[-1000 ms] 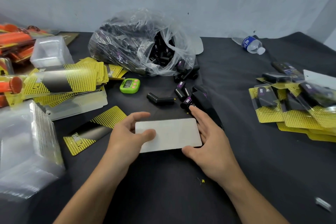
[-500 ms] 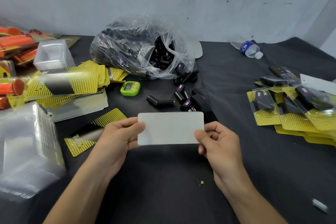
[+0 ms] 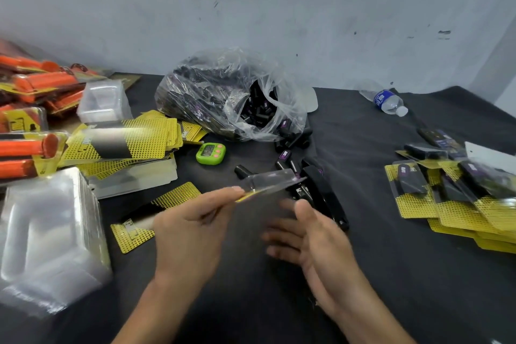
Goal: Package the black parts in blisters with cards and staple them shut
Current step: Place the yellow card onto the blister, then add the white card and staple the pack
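Left hand [image 3: 192, 234] pinches one end of the card [image 3: 268, 183], held nearly edge-on above the desk [image 3: 405, 274]. Right hand [image 3: 312, 246] is open, fingers spread, holding nothing.

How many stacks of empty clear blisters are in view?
2: near blister stack at the left edge, far blister stack behind the yellow cards. Flat clear pieces under those cards may be more.
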`<state>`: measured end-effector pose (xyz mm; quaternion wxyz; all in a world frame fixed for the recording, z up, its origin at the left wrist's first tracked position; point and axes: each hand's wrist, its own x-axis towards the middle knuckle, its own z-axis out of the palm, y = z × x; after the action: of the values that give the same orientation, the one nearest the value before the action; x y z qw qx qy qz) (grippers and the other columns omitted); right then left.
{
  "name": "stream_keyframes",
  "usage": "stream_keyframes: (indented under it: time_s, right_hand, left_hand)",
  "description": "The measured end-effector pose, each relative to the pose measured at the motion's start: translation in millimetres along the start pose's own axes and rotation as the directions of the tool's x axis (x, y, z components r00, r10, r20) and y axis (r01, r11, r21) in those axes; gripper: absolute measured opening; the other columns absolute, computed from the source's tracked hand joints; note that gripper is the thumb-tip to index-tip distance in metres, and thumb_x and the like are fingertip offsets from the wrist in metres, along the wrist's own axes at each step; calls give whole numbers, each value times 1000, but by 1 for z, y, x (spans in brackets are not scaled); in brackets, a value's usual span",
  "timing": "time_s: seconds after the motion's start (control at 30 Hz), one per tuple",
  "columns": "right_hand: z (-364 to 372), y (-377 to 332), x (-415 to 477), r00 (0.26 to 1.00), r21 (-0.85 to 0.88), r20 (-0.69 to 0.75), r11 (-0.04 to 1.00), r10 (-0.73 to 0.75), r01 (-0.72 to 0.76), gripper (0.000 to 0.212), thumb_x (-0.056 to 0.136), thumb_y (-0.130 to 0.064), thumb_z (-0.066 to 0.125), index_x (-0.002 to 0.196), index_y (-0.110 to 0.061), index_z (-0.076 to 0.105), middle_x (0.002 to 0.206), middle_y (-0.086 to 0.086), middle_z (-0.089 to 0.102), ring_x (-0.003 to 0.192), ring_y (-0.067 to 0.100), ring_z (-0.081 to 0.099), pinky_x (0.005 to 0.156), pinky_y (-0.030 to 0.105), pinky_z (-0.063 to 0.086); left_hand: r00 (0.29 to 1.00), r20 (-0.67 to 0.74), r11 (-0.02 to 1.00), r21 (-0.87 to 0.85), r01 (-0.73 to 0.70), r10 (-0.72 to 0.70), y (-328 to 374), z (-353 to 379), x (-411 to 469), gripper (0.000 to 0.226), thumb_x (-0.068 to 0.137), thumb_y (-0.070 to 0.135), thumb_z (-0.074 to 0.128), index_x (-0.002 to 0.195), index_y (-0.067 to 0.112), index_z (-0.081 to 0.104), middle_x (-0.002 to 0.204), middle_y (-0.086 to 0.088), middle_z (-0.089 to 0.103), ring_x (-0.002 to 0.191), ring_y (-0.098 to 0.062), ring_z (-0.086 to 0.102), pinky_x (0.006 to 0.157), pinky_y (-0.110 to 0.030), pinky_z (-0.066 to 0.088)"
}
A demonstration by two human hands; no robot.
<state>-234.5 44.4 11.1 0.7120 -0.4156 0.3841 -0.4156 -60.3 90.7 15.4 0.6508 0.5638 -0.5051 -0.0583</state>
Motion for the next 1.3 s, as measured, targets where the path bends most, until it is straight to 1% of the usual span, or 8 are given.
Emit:
stream_keyframes:
  time_s: [0.1,0.2,0.47,0.63,0.83,0.93,1.17,1.3]
  right_hand:
    - [17,-9,8,985,124,170,991,23,-44,56,88,-46,59,119,-1,68,112,25,74,97,28,73,82,41,61]
    - [21,-14,20,991,80,128,996,-38,27,25,99,-20,59,107,0,70,100,17,76,90,20,73,80,32,61]
    - [0,-11,35,989,-21,148,1000,-1,4,27,104,-7,49,123,-5,69,118,19,74,105,29,72,88,42,60]
    - [-13,-14,38,977,-32,214,999,0,7,29,105,-8,47,128,-9,67,122,15,74,115,33,70,93,48,60]
    - [-9,-2,43,988,-231,129,966,-85,114,24,106,-11,52,122,-18,69,115,4,77,109,23,73,99,46,58]
    - [-15,2,46,953,-623,-13,748,-302,228,16,99,-24,67,114,-25,73,100,-9,78,96,5,73,91,37,60]
    - [-36,-27,34,555,-904,-142,336,-820,266,11,98,-43,55,92,-37,63,79,-19,65,79,3,61,65,11,43]
    - [-46,-24,42,843,-964,-229,232,-487,-128,43,104,-52,40,90,-21,65,85,-5,63,92,24,56,79,41,47]
  left_hand:
    - [900,156,874,216,-434,408,-3,10,-11,24,77,4,83,90,25,85,103,14,77,97,1,73,87,-18,58]
    - [839,265,802,262,-537,475,-8,14,-12,18,77,9,89,90,22,86,105,14,77,103,1,72,94,-17,55]
    - [972,77,958,203,201,-220,-5,17,-3,38,76,26,89,100,51,74,99,44,68,96,17,66,84,-6,50]
    - [594,543,612,-174,771,-594,-21,25,21,25,87,28,74,105,12,81,105,-10,79,99,-26,77,78,-35,63]
    - [529,598,640,-34,768,-603,-40,29,37,16,94,7,70,96,15,83,101,-14,80,96,-26,78,74,-28,62]
    - [592,507,658,-63,750,-627,-45,34,31,18,95,5,70,92,15,84,96,-11,80,91,-23,78,70,-26,61]
    - [667,285,651,-160,742,-689,-49,39,25,16,89,5,78,100,16,76,91,-5,81,86,-18,78,68,-27,60]
    - [672,256,637,-215,740,-695,-49,42,26,19,87,2,78,101,15,76,90,-6,81,84,-19,78,72,-33,60]
